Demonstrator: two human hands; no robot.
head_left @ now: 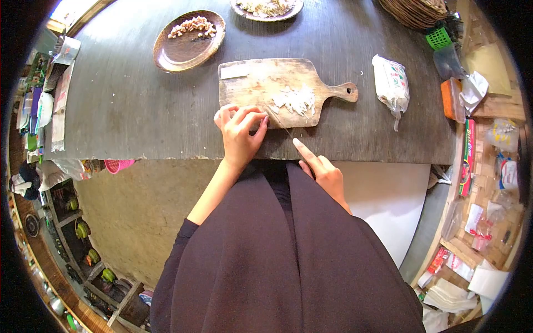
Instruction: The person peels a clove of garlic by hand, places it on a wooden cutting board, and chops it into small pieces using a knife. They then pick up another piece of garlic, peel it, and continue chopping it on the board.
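Note:
A wooden cutting board lies on the dark table, its handle toward the right. On it is a heap of thin white chopped strips, and a pale flat block sits at its upper left. My left hand is at the board's near left edge, fingers bent and pressed down; what they hold is hidden beneath them. A knife is in my right hand, index finger stretched along it, its thin blade reaching over the board's near edge beside my left fingertips.
Beyond the board stand a brown plate with chopped brownish pieces and another plate heaped with pale pieces. A white plastic packet lies to the right. At the far right are a woven basket and an orange-lidded container.

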